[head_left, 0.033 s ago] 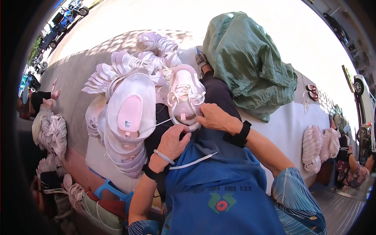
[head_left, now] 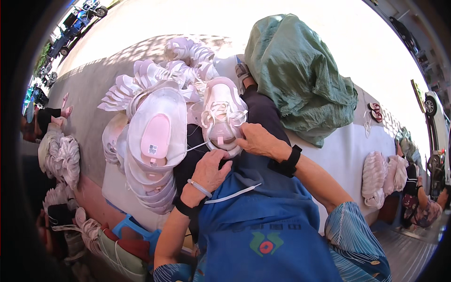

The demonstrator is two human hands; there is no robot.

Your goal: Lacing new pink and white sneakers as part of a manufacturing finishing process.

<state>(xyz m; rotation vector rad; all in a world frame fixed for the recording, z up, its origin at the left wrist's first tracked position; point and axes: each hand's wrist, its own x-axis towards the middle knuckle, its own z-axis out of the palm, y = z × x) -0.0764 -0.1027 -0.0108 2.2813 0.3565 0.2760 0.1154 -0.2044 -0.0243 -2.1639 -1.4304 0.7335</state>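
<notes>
A pale pink and white sneaker upper (head_left: 221,105), laced with white shoelace (head_left: 219,111), rests toe-away at my lap. My left hand (head_left: 211,170) is at the near edge of its collar, fingers curled and pressed together; their tips are partly hidden. My right hand (head_left: 263,141) grips the collar's right side between thumb and fingers. One white lace strand runs from the upper off to the left. Another white lace end (head_left: 235,193) lies across my blue apron (head_left: 263,216), emerging by my left wrist. Left of the upper stands a nested stack of similar uppers (head_left: 155,136) with a pink insole showing.
More uppers (head_left: 136,87) are heaped beyond the stack. A big green sack (head_left: 300,75) stands at the far right. Other bundles lie left (head_left: 61,157) and right (head_left: 374,178), near seated people. A blue plastic stool (head_left: 134,230) is at the lower left.
Almost nothing differs. My left hand has shifted very slightly to the right at the collar; the upper and my right hand keep their places.
</notes>
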